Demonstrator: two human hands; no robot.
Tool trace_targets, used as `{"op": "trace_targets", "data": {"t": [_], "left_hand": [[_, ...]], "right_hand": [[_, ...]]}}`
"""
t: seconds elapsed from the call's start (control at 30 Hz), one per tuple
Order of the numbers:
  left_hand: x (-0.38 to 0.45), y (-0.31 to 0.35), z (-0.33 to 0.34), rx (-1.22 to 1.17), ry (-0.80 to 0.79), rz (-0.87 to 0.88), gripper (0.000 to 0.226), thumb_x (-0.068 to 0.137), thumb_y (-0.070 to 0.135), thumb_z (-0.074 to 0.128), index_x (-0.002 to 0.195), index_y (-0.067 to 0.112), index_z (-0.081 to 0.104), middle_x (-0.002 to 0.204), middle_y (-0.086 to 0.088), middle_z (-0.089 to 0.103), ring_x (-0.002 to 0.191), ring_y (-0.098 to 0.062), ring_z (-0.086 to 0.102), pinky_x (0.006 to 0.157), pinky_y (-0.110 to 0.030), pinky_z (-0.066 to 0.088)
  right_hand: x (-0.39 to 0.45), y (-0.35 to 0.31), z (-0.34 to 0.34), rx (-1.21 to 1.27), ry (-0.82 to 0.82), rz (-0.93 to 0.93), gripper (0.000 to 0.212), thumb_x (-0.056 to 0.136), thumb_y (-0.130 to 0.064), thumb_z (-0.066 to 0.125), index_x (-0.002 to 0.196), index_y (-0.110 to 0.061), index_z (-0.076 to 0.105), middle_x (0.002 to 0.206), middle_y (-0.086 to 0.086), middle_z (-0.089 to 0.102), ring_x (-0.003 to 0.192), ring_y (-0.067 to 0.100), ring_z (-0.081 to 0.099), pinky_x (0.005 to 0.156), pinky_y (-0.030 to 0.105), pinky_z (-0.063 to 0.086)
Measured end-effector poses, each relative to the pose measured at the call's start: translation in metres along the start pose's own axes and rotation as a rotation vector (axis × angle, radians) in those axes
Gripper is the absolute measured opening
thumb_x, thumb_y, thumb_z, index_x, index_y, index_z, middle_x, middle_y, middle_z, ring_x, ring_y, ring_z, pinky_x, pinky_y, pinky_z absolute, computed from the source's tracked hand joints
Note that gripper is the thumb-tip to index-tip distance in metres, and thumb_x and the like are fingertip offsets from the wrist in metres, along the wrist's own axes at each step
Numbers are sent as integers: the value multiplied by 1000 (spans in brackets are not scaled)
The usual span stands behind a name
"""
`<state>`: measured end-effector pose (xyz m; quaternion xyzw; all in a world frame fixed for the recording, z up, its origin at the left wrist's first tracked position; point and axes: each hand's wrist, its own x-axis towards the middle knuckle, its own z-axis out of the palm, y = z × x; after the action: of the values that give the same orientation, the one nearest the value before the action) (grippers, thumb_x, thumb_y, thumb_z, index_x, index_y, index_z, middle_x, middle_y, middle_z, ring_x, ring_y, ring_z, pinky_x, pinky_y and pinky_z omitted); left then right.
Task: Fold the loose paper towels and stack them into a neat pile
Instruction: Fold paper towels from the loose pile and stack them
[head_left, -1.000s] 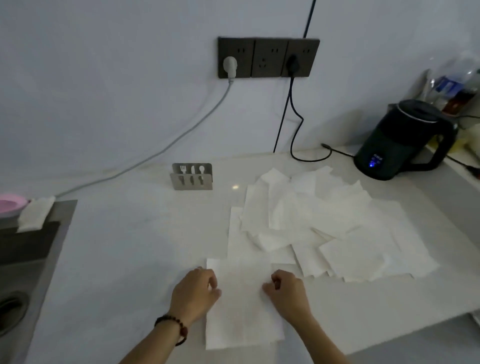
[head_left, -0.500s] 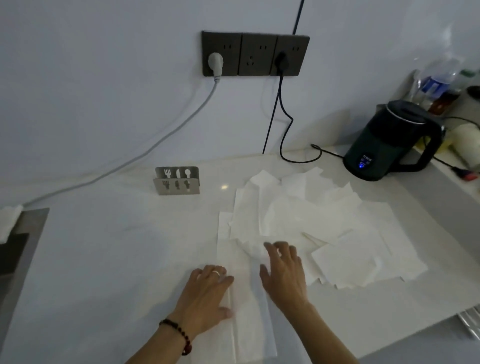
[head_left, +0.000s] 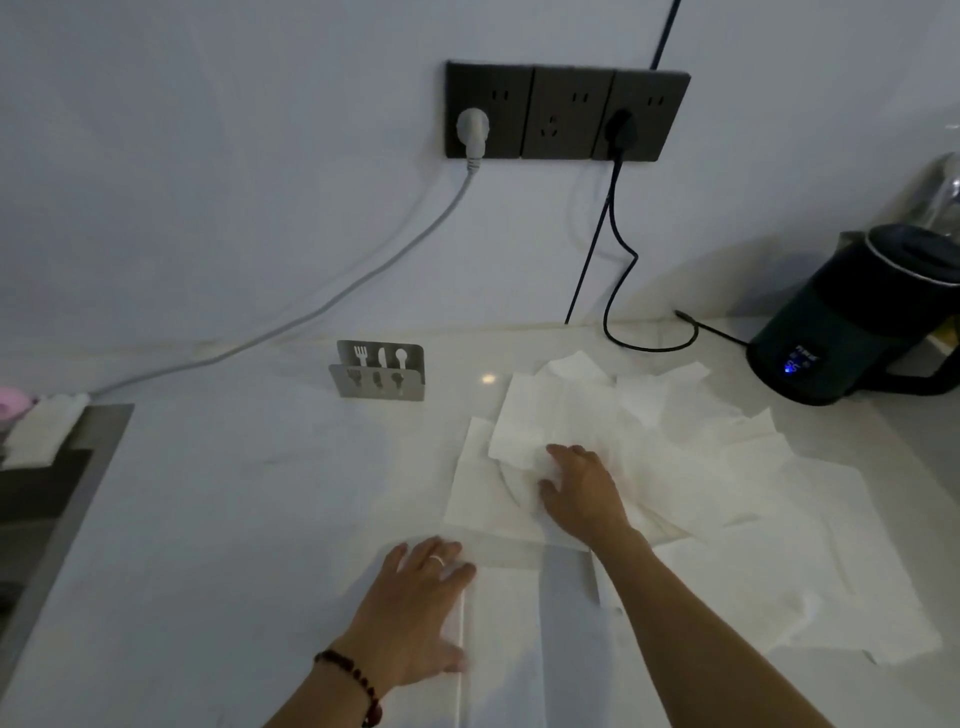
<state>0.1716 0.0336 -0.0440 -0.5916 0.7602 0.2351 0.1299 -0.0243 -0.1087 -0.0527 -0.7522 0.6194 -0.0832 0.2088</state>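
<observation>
A: Left hand?
B: Flat, fingers straight, pressing the folded towel on the surface.
A: Right hand?
B: Fingers spread wide on the loose towels, holding nothing.

The light is dim and bluish. A plain pale wall rises behind a white counter. On the wall sits a dark triple socket plate, with a grey plug and cable trailing left and a black plug and cord dropping to the counter. A small metal cutlery holder stands near the wall. At the right stands a dark electric kettle with a blue light. At the left edge is a sink rim.
</observation>
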Motion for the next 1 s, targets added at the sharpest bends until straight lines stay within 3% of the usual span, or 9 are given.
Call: {"op": "trace_targets", "data": {"t": [0.1, 0.2, 0.3, 0.47, 0.57, 0.67, 0.8, 1.0], "left_hand": [[-1, 0, 0, -27, 25, -3, 78, 88, 60, 50, 152, 26, 20, 163, 2, 5, 149, -17, -2, 120, -41, -1], [-1, 1, 0, -18, 47, 5, 70, 92, 56, 46, 151, 25, 23, 162, 1, 8, 149, -16, 0, 119, -40, 1], [-1, 1, 2, -20, 50, 4, 67, 94, 54, 42, 151, 25, 23, 163, 1, 8, 149, -16, 0, 119, -38, 1], [-2, 4, 1, -12, 54, 4, 62, 97, 51, 39, 150, 24, 25, 162, -1, 11, 149, -18, 3, 120, -39, 3], [-1, 4, 0, 0, 55, 7, 61, 96, 47, 44, 149, 24, 27, 162, -1, 13, 149, -19, 5, 120, -40, 5], [-1, 0, 0, 12, 59, 10, 62, 95, 43, 50, 149, 23, 27, 161, -3, 14, 148, -20, 7, 120, -40, 8], [-2, -3, 2, -27, 68, -10, 65, 94, 41, 52, 150, 21, 26, 161, -3, 12, 148, -19, 7, 121, -38, 8], [-3, -2, -1, -56, 147, -25, 56, 97, 42, 45, 147, 20, 33, 160, -2, 19, 147, -18, 13, 119, -35, 12]], "right_hand": [[0, 6, -9, 69, 46, 50, 37, 85, -6, 53, 121, -10, 64, 110, 9, 68, 103, 28, 62, 90, 33, 48], [-4, 9, -13, 49, 60, 74, 18, 88, -11, 57, 97, -13, 72, 93, 3, 73, 84, 23, 66, 75, 30, 52], [-10, 7, -18, 81, 88, 62, 14, 90, -20, 60, 89, -15, 73, 86, -1, 72, 78, 20, 65, 69, 30, 51], [-17, 3, -17, -14, 105, -4, 34, 87, -42, 63, 109, -17, 71, 110, -1, 65, 104, 21, 58, 91, 36, 47], [-9, -14, -11, -90, 155, -75, 47, 86, -48, 62, 122, -18, 63, 118, 1, 62, 110, 22, 54, 91, 35, 44], [5, -35, 3, -213, 95, -157, 52, 86, -52, 60, 125, -18, 59, 120, 2, 59, 111, 23, 52, 91, 36, 45], [13, -44, 20, -292, 1, -133, 29, 93, -34, 51, 111, -14, 62, 110, 4, 58, 104, 25, 55, 86, 37, 46], [13, -34, 26, -19, 63, -77, 23, 93, -17, 52, 82, -11, 70, 85, 6, 61, 79, 26, 60, 68, 35, 50]]}}
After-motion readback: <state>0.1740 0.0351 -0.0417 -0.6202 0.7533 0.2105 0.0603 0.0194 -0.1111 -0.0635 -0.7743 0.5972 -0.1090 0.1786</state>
